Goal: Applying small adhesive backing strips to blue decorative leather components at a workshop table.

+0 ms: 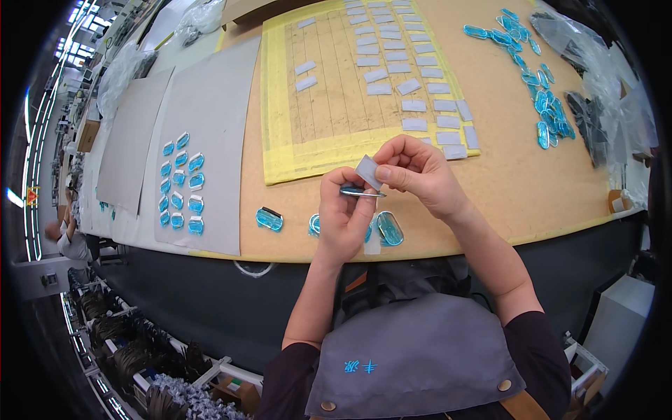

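Grey patch (366, 171) pinched in right hand (425, 176); left hand (343, 220) grips half-hidden blue piece (353, 190).

The held patch (366, 171) is pale grey. The 12 o'clock board (325, 105) is tan, dark-lined, yellow-bordered. The bench (504, 175) is tan; pieces (544, 104) at 2 o'clock, turquoise, silvery-rimmed; sheet (217, 140) at 10 o'clock, grey; apron (420, 350) at 5 o'clock, slate with blue lettering.
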{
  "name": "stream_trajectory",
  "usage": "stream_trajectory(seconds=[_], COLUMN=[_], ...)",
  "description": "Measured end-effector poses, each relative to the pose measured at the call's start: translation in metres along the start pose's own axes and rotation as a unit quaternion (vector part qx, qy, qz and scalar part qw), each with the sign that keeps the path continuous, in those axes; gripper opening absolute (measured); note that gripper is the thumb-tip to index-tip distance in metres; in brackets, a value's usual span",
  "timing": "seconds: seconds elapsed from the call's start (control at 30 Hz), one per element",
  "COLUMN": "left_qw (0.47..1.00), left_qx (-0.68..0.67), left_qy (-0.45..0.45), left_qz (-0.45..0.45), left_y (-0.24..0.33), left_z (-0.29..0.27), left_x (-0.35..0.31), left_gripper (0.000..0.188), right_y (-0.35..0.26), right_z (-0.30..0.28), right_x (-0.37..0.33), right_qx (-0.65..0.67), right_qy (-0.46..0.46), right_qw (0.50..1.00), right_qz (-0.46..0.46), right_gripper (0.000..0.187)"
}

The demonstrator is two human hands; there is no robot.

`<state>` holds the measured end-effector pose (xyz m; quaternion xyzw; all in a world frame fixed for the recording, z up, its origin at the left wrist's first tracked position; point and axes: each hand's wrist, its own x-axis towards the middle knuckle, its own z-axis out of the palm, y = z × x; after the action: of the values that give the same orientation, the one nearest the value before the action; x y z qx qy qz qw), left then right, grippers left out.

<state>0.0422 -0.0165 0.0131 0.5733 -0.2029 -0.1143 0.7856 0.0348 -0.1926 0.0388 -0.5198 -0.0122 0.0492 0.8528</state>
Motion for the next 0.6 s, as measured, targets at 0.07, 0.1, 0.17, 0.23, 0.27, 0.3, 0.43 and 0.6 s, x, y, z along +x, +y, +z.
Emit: stream_trajectory(seconds=[0.07, 0.1, 0.17, 0.23, 0.27, 0.3, 0.43, 0.6], left_qw=[1.0, 1.0, 1.0, 0.999, 0.999, 0.998, 0.993, 0.99], left_qx=[-0.006, 0.001, 0.009, 0.009, 0.009, -0.002, -0.02, -0.038], left_qy=[0.008, 0.008, 0.008, 0.005, 0.005, -0.001, -0.036, -0.048], left_qz=[-0.014, -0.02, -0.025, -0.04, -0.04, -0.057, -0.115, -0.128], left_y=[0.001, 0.001, 0.002, 0.003, 0.004, 0.005, 0.01, 0.011], left_z=[0.0, -0.002, -0.004, -0.004, -0.005, -0.005, -0.013, -0.016], left_x=[0.001, 0.002, 0.003, 0.005, 0.006, 0.006, 0.009, 0.01], left_gripper=[0.032, 0.034, 0.035, 0.034, 0.034, 0.033, 0.031, 0.03], right_y=[0.005, 0.005, 0.003, 0.002, 0.002, 0.003, 0.0, -0.002], right_z=[0.001, 0.0, -0.001, -0.002, -0.002, -0.003, -0.006, -0.005], right_x=[0.0, 0.0, 0.0, 0.0, 0.0, 0.0, 0.001, 0.0], right_qx=[0.012, 0.013, 0.002, -0.002, -0.007, -0.007, -0.012, -0.032], right_qy=[-0.007, -0.008, -0.016, -0.02, -0.024, -0.024, -0.04, -0.037], right_qw=[1.0, 1.0, 0.999, 0.999, 0.998, 0.998, 0.997, 0.995], right_qz=[0.013, 0.014, 0.037, 0.043, 0.05, 0.05, 0.064, 0.086], right_gripper=[0.022, 0.022, 0.022, 0.021, 0.021, 0.021, 0.018, 0.016])
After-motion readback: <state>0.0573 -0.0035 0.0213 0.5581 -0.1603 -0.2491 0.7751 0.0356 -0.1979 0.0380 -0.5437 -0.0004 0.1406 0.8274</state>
